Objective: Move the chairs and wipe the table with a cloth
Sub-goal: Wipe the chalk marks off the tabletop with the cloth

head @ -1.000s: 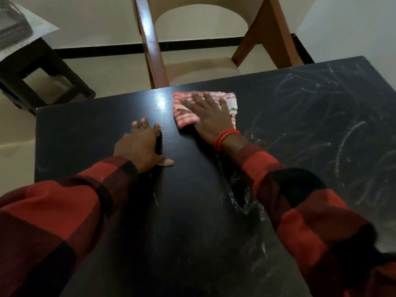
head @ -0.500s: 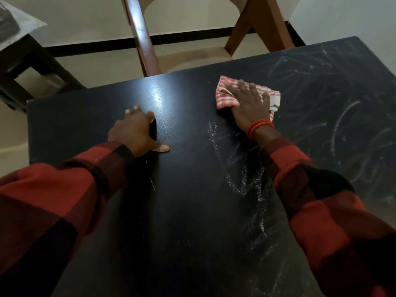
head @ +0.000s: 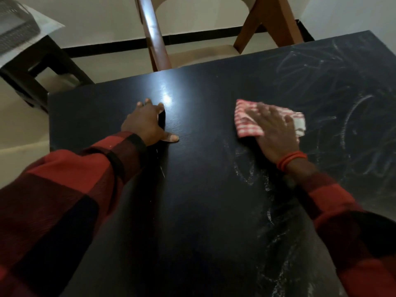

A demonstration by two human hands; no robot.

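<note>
Far left, beyond the table edge: dark side stool (head: 40, 67) on pale floor, carrying a sheet of paper (head: 46, 22) and a grey ridged object (head: 15, 28), only part in view. Black table (head: 192, 211), glossy, its left edge and far edge both visible; bare dark surface runs from the left edge to the left hand. Left hand (head: 145, 125): flat on the tabletop, fingers extended and together, thumb spread toward the right, holding nothing; red-and-black check sleeve (head: 64, 200) behind it. Centre, past the far edge: wooden chair (head: 154, 39), brown frame, beige seat tucked just beside the table rim, backrest uprights rising out of view. Open gleaming surface lies between the two hands, well apart. Cloth (head: 246, 123), red-and-white check, folded, lying on the tabletop right of centre. Right hand (head: 274, 129): palm down on the cloth, fingers straight and spread, pressing it to the surface, somewhat blurred; red bands (head: 291, 160) at the wrist. Right portion: chalky white smears (head: 353, 116) across the tabletop to the right edge, further streaks (head: 267, 189) below the right wrist.
</note>
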